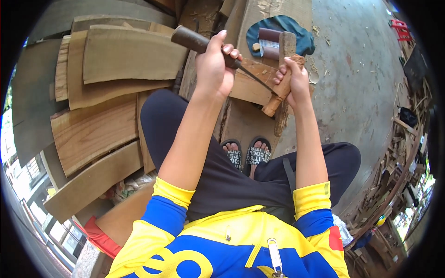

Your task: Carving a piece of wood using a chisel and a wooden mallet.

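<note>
My left hand (pixel 215 67) is closed round a bladed tool with a thick, dark, cylindrical handle (pixel 191 40). Its thin metal blade (pixel 256 78) slants down to the right; whether it is a knife or a chisel I cannot tell. The far end of the blade meets a light brown, roughly round piece of carved wood (pixel 283 88) near its lower end. Wrapped about the middle of that piece is my right hand (pixel 296 81). Just behind the wood lies a narrow, worn wooden bar (pixel 282 121), partly hidden by it.
Broad wooden planks (pixel 132 53) are stacked at the left. A dark green cloth (pixel 301 34) with brown cylinders (pixel 270 34) lies ahead, beside a wooden board (pixel 252 82). Wood scraps (pixel 394 180) pile up at the right, and a red plastic chair (pixel 401 30) stands far right.
</note>
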The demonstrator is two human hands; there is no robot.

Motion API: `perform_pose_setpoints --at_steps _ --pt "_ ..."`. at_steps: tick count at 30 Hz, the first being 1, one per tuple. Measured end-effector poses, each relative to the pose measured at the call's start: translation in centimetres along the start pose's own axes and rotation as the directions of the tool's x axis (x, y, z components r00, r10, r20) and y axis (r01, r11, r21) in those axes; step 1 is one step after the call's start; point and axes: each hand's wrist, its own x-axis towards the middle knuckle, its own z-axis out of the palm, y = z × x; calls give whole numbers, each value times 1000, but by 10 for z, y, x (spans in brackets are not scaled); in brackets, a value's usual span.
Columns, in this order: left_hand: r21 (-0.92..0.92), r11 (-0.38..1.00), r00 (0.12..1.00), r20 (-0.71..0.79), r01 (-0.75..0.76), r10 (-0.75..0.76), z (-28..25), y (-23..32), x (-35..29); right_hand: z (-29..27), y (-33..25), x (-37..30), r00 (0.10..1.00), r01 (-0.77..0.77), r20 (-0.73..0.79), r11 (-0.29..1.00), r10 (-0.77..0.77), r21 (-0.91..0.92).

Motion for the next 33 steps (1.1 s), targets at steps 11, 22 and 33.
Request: perform_pose_setpoints --at_steps 11,22,33 --pt "-24 1000 999 -40 -8 7 -2 -8 -2 4 -15 -1 996 87 -13 986 -90 -145" --pt "-50 999 999 -38 6 -8 1 8 -11 14 -24 -11 966 257 72 959 -250 -118" --pt "-120 976 983 4 -183 185 -1 16 -16 -6 -27 -17 964 220 111 961 -240 166"
